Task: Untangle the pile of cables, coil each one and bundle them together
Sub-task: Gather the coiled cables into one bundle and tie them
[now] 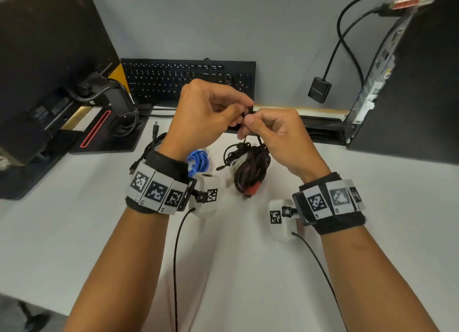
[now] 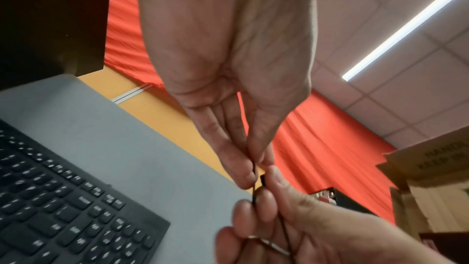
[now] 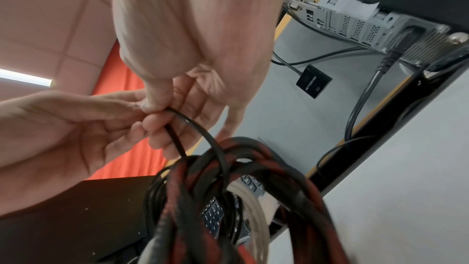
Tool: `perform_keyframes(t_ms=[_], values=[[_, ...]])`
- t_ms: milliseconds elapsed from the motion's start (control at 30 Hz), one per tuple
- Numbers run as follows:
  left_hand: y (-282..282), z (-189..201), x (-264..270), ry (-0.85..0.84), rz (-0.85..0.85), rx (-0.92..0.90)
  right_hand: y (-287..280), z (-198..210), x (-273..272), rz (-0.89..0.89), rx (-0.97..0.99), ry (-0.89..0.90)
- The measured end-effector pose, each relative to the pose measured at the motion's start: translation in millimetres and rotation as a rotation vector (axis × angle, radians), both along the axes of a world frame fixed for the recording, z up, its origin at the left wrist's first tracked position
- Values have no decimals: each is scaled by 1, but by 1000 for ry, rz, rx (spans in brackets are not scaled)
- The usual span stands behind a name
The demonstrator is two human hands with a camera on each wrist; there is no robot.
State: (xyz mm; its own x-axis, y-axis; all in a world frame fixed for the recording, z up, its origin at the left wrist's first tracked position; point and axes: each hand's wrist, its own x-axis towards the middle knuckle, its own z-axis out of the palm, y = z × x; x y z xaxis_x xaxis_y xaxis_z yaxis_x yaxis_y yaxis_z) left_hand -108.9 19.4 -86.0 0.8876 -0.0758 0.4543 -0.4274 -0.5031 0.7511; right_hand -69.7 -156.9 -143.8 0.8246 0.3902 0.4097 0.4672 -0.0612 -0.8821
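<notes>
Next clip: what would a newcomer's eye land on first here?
Both hands meet mid-frame above the desk, the left hand and right hand pinching a thin black tie together. From it hangs a red-and-black cable bundle. A blue cable coil lies beside the left wrist.

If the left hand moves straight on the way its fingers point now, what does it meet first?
Most likely the right hand: the left hand points right, fingertips already at the right thumb, both pinching the thin black cable. Depth is unclear.
</notes>
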Motion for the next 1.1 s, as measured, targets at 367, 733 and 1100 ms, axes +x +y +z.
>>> perform_keyframes(t_ms=[367,733,1100], values=[[55,-41,-17,565,209,1084,7,1,-8,46,-129,57],[59,-71,-19,479,256,1129,6,5,-16,82,-165,66],[70,-13,-16,738,231,-192,-2,6,-13,82,-324,44]])
